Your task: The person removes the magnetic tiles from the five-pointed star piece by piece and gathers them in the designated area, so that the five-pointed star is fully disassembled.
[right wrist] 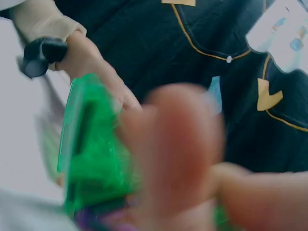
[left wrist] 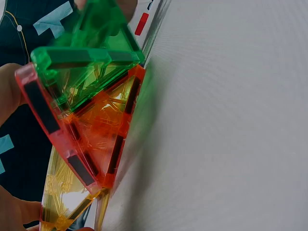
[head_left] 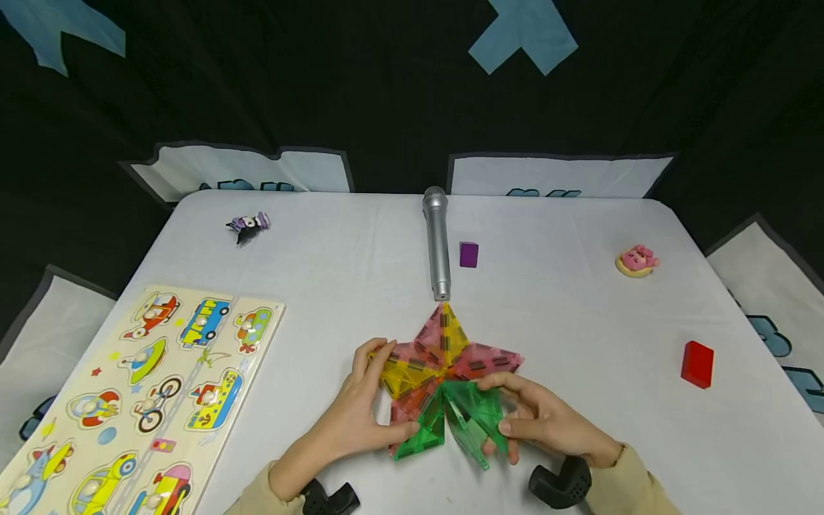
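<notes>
In the head view a star of see-through magnetic tiles lies on the white table, in red, pink, yellow and green. My left hand holds its left side, fingers at the yellow point and thumb on a lower green tile. My right hand pinches green triangular tiles at the star's lower right, tilted up from the table. In the left wrist view a green tile stands above orange tiles. Blurred fingers of the right hand cover much of the green tile in the right wrist view.
A silver microphone lies just beyond the star, beside a purple block. The wooden picture puzzle board is at the left. A red block and a pink figurine lie right; a purple-black figurine lies far left.
</notes>
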`<state>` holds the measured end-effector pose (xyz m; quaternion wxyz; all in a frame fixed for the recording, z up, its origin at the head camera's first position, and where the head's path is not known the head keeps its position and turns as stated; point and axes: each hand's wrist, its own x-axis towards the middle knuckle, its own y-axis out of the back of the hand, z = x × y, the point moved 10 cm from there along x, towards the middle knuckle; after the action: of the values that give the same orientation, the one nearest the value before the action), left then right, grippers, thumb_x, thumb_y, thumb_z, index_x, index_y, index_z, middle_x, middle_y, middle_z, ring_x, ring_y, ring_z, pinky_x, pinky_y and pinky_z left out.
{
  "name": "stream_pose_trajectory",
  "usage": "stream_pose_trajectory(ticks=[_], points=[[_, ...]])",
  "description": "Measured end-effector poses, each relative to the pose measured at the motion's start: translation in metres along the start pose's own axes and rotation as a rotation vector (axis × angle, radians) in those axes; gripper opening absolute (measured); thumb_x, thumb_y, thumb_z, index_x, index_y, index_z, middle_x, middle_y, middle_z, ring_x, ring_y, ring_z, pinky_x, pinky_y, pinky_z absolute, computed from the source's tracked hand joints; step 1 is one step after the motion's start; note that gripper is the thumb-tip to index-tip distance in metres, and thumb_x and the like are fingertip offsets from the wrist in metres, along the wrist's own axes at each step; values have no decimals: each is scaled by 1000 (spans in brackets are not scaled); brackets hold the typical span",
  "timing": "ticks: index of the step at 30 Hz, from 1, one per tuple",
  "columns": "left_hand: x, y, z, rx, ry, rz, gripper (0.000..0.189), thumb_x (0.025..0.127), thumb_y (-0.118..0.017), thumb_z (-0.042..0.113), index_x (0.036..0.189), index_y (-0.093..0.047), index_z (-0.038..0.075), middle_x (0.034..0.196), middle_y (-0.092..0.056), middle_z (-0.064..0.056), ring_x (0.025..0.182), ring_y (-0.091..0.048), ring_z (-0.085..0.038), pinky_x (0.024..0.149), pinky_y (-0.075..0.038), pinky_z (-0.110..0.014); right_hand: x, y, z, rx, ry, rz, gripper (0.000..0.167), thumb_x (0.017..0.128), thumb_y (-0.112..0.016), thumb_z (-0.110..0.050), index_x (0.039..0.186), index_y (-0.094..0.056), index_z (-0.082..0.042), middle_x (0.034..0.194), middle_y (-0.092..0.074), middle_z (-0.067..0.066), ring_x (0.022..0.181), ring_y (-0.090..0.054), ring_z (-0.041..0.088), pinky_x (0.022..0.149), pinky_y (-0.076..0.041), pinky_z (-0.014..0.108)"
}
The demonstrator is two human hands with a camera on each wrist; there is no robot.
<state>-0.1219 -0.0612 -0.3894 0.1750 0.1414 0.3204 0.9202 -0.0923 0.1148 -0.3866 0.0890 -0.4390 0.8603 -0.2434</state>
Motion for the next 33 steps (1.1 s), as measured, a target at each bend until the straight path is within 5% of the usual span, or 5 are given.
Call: stream_pose_trajectory(ticks=[5, 10, 20, 24, 33], points=[[0, 0, 1, -5, -7, 9, 101, 64, -76, 42, 142, -21, 8, 141, -16, -13, 121, -30, -33, 91, -31, -56, -9, 26, -38, -15, 220, 150, 39, 92, -28, 15, 128, -29, 0, 131, -37, 17, 92, -61, 28, 66, -50, 27], [-2, 0, 0, -9, 12, 12, 102, 65, -75, 43, 143, -21, 9, 141, -15, -14, 122, -30, -36, 91, -30, -58, -58, 106, -77, -334, 332, 763, 42, 89, -48, 7, 126, -31, -2, 105, -52, 11, 79, -65, 25, 65, -52, 29], [-4, 1, -2, -3, 34, 11, 102, 66, -75, 46, 143, -20, 10, 142, -14, -13, 121, -30, -37, 91, -29, -59, -112, 157, -87, -1083, -166, 1253, 61, 88, -57, -36, 128, -32, 2, 63, -58, 8, 44, -57, 17, 48, -47, 22], [-3, 1, -3, -4, 31, 12, 101, 66, -74, 45, 143, -20, 9, 142, -14, -13, 122, -30, -37, 91, -29, -59, -86, 132, -89, -1153, -59, 1093, 39, 90, -56, -27, 116, -44, 0, 56, -51, 6, 40, -48, 15, 40, -39, 27], [-1, 0, 1, -2, 4, 0, 101, 66, -75, 45, 143, -20, 9, 142, -15, -13, 120, -32, -35, 90, -30, -58, 9, -14, -11, -931, 74, 97, 55, 86, -58, -33, 131, -40, -8, 102, -60, 5, 85, -59, 16, 73, -48, 31]])
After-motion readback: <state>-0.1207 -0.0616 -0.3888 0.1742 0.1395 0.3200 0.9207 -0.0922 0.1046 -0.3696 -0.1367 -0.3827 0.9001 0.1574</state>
